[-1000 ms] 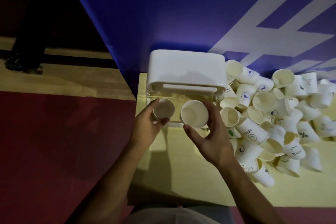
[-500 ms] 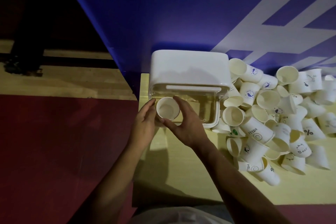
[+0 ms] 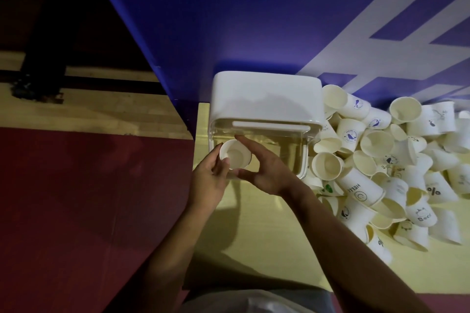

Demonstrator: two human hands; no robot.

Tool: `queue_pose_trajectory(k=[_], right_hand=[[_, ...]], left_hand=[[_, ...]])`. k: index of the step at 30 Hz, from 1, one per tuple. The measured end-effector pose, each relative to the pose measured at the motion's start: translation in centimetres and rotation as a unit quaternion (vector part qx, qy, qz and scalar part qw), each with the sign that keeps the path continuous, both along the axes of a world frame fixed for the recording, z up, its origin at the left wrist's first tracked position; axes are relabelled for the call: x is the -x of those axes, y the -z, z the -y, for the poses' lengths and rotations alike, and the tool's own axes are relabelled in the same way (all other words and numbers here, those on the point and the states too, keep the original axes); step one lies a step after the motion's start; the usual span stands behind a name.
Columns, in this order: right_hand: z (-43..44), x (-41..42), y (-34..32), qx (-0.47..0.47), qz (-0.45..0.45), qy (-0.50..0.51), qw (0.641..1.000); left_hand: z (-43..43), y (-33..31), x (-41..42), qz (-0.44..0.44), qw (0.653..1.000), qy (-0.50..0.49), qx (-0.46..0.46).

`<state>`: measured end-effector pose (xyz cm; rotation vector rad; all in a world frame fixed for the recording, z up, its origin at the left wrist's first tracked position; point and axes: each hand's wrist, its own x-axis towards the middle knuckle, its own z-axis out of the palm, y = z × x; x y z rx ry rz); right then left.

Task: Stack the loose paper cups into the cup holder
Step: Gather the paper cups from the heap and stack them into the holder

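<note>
- Floor (image 3: 76, 198): dark red surface left of the cup holder (image 3: 267, 99), with a pale wooden strip beyond it. No part in the task.
- Left hand (image 3: 211, 178): at the cup holder's near left corner, fingers curled against the left side of a paper cup (image 3: 235, 157), gripping it.
- Paper cup: mouth up toward the camera, held between both hands just in front of the cup holder's clear lower section, at its left end. Whether it is a single cup or the top of a nested stack cannot be told, as the hands hide its lower part.
- Right hand (image 3: 267, 170): forefinger laid over the far rim and thumb at the near side, pinching the same cup from the right.
- Cup holder: white top, clear body, standing on the yellow bench (image 3: 254, 231) against a blue panel (image 3: 229, 20) with white lettering.
- Pile of loose cups (image 3: 381, 160): heaped right of the cup holder and touching its right side. Many lie on their sides, and some are printed.
- Step in hand, as judged: seating the held cup at the cup holder's left end. Given the pile, most of the task remains.
- Next move, as judged: settle the cup straight, let go with the right hand, and reach right for another cup, turned mouth the same way.
- Obstruction: cups crowd the cup holder's right side and could topple when one is pulled out.
</note>
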<state>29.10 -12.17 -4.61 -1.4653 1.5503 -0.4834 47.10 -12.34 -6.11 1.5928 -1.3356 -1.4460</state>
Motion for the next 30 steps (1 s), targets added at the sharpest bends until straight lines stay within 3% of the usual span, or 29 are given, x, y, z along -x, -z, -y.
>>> queue_pose_trajectory(k=[6, 13, 15, 19, 22, 25, 30], right_hand=[[0.1, 0.1, -0.2, -0.010, -0.007, -0.014, 1.000], [0.3, 0.1, -0.7, -0.013, -0.059, -0.068, 0.996], [-0.3, 0.6, -1.6, -0.001, -0.082, -0.079, 0.993], [-4.9, 4.4, -3.8, 0.023, -0.064, 0.006, 0.998], [-9.1, 9.6, -5.1, 0.024, -0.030, 0.110, 0.993], [-12.3, 16.1, -6.5, 0.023, -0.016, 0.196, 0.980], [-16.1, 25.9, -7.5, 0.053, -0.035, 0.293, 0.954]], left_hand=[[-0.3, -0.5, 0.7, 0.000, 0.999, -0.031, -0.038], [-0.4, -1.0, 1.1, 0.065, 0.997, -0.019, -0.027], [-0.6, -1.9, 1.9, 0.086, 0.995, -0.040, -0.015], [-3.4, -5.9, 4.8, 0.153, 0.975, -0.141, 0.077], [-5.7, -7.4, 9.4, 0.148, 0.973, -0.078, 0.159], [-6.2, -8.2, 16.7, 0.127, 0.977, 0.056, 0.160], [-5.6, -8.2, 29.7, 0.155, 0.949, 0.209, 0.178]])
